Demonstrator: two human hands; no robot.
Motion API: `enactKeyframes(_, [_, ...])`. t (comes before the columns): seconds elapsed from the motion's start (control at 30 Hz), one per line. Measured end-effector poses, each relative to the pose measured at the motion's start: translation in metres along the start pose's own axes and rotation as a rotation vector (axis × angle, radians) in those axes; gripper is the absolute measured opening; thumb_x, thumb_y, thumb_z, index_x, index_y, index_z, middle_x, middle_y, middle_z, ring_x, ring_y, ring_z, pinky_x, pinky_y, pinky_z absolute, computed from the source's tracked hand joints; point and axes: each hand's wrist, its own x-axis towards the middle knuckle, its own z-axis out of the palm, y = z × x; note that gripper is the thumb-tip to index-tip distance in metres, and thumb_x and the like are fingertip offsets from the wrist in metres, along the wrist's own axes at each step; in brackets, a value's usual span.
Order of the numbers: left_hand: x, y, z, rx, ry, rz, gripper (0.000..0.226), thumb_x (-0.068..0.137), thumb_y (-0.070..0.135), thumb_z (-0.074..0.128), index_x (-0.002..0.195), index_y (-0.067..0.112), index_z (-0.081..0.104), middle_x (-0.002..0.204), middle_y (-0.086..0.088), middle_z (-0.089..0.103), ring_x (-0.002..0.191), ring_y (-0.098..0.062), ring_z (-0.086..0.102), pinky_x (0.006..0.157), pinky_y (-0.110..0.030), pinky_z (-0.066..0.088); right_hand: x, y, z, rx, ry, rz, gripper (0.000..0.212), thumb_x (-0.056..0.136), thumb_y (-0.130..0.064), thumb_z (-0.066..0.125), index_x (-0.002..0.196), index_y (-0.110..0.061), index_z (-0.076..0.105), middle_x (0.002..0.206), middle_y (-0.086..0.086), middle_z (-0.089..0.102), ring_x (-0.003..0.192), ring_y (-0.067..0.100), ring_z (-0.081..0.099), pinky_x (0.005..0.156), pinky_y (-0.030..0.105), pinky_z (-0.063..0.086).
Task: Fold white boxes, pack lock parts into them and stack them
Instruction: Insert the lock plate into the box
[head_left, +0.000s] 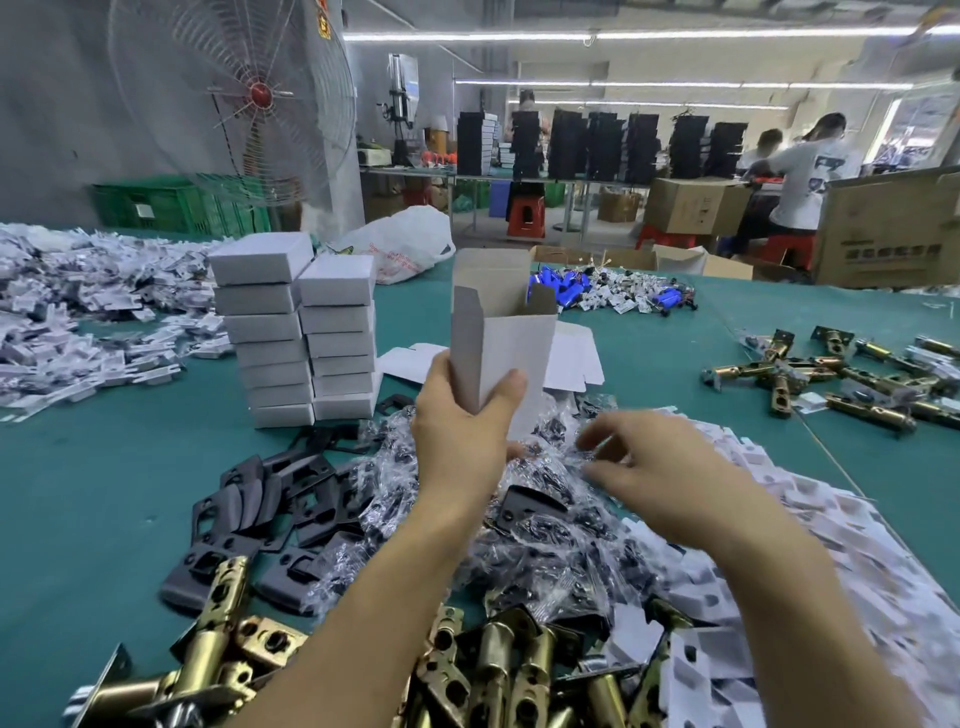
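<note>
brass latch bolts (488, 670) lie heaped at the near edge, between the two forearms. just beyond them is the pile of clear bags (545, 499) holding dark lock parts, and the coming move turns on that pile. it lies directly under and just left of the right hand (660, 467), which is much nearer to it than the left hand (462, 421) is. the right hand hovers low over the bags with its fingers curled downward. blur hides whether thumb and forefinger have closed on a bag, so i cannot tell whether it holds anything. the left hand, farther off and to the left, grips the white box (501, 332) round its lower end, thumb on the near face, fingers behind. the box stands nearly upright above the pile, long axis vertical with a slight lean. its open mouth points up and its top flaps are not folded in. i judge a bag must travel up and far-left from the right hand to reach that mouth, then drop in along the box's length. finished boxes stand in two stacks (301, 332) on the green table (78, 493), far left.
</note>
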Motion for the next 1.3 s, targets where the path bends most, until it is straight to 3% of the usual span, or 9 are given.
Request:
enactKeyframes(0.13, [-0.001, 0.001, 0.002, 0.068, 0.000, 0.079, 0.017, 0.088, 0.031, 0.076, 0.099, 0.028, 0.063, 0.090, 0.010, 0.071, 0.076, -0.003, 0.069, 0.053, -0.033, 0.060, 0.007, -0.005, 0.029, -0.063, -0.170, -0.036, 0.026, 0.093, -0.023, 0.062, 0.119, -0.025, 0.067, 0.110, 0.001, 0.071, 0.094, 0.015, 0.065, 0.089, 0.032, 0.052])
enactKeyframes(0.27, [-0.003, 0.002, 0.006, 0.128, -0.024, 0.147, 0.016, 0.089, 0.030, 0.075, 0.087, 0.035, 0.059, 0.086, 0.007, 0.070, 0.079, -0.019, 0.070, 0.051, -0.035, 0.060, 0.008, -0.007, 0.045, -0.112, -0.156, -0.129, 0.025, 0.097, -0.036, 0.053, 0.114, -0.025, 0.067, 0.108, 0.004, 0.068, 0.106, 0.021, 0.058, 0.084, 0.032, 0.044])
enactKeyframes(0.43, [-0.001, 0.001, 0.007, 0.147, 0.003, 0.184, 0.016, 0.090, 0.031, 0.074, 0.091, 0.024, 0.059, 0.089, -0.004, 0.070, 0.087, -0.034, 0.068, 0.069, -0.056, 0.059, 0.008, -0.008, 0.054, -0.106, -0.147, -0.136, 0.032, 0.092, -0.039, 0.060, 0.122, -0.028, 0.059, 0.106, 0.000, 0.055, 0.113, 0.022, 0.052, 0.094, 0.041, 0.046])
enactKeyframes(0.6, [0.000, 0.003, 0.004, 0.116, 0.048, 0.184, 0.017, 0.087, 0.040, 0.071, 0.091, 0.032, 0.057, 0.089, -0.003, 0.069, 0.090, -0.035, 0.065, 0.074, -0.060, 0.057, 0.009, -0.009, 0.042, -0.016, -0.134, -0.151, 0.013, 0.081, -0.031, 0.072, 0.093, -0.030, 0.074, 0.070, -0.009, 0.057, 0.072, 0.013, 0.060, 0.069, 0.033, 0.052])
enactKeyframes(0.7, [0.002, 0.002, 0.001, 0.088, 0.057, 0.157, 0.010, 0.091, 0.039, 0.069, 0.088, 0.038, 0.059, 0.087, 0.007, 0.070, 0.088, -0.026, 0.068, 0.074, -0.057, 0.058, 0.009, -0.004, 0.026, 0.148, 0.018, -0.118, 0.006, 0.087, -0.023, 0.072, 0.086, -0.028, 0.075, 0.067, -0.014, 0.066, 0.062, -0.001, 0.062, 0.061, 0.020, 0.049])
enactKeyframes(0.8, [0.004, 0.000, 0.000, 0.053, 0.045, 0.106, 0.008, 0.094, 0.035, 0.067, 0.092, 0.038, 0.060, 0.089, 0.015, 0.071, 0.082, -0.010, 0.069, 0.068, -0.046, 0.062, 0.006, 0.003, 0.005, 0.395, 0.304, -0.025, 0.011, 0.091, -0.016, 0.067, 0.096, -0.026, 0.064, 0.061, 0.001, 0.068, 0.047, 0.006, 0.061, 0.047, 0.021, 0.045])
enactKeyframes(0.87, [0.003, -0.001, 0.000, 0.025, 0.023, 0.068, 0.007, 0.094, 0.035, 0.068, 0.096, 0.035, 0.060, 0.092, 0.014, 0.072, 0.084, -0.009, 0.069, 0.064, -0.037, 0.062, 0.001, 0.009, -0.005, 0.505, 0.354, 0.029, 0.023, 0.092, -0.011, 0.064, 0.106, -0.030, 0.060, 0.057, 0.008, 0.067, 0.041, 0.008, 0.060, 0.040, 0.017, 0.039])
enactKeyframes(1.13, [0.001, -0.001, 0.002, 0.046, -0.020, 0.047, 0.011, 0.093, 0.033, 0.069, 0.101, 0.033, 0.061, 0.098, 0.009, 0.071, 0.087, -0.011, 0.069, 0.057, -0.030, 0.060, 0.001, 0.015, -0.001, 0.693, 0.139, 0.253, 0.007, 0.085, 0.000, 0.071, 0.079, -0.004, 0.071, 0.060, 0.016, 0.070, 0.044, 0.017, 0.063, 0.038, 0.020, 0.045])
enactKeyframes(1.3, [0.000, -0.001, 0.003, 0.017, -0.046, 0.017, 0.011, 0.093, 0.034, 0.069, 0.094, 0.039, 0.060, 0.086, 0.019, 0.072, 0.081, -0.005, 0.070, 0.056, -0.026, 0.059, 0.000, 0.013, 0.006, 0.707, -0.169, 0.226, 0.011, 0.073, 0.000, 0.082, 0.081, 0.002, 0.074, 0.074, 0.020, 0.074, 0.063, 0.024, 0.072, 0.059, 0.027, 0.059])
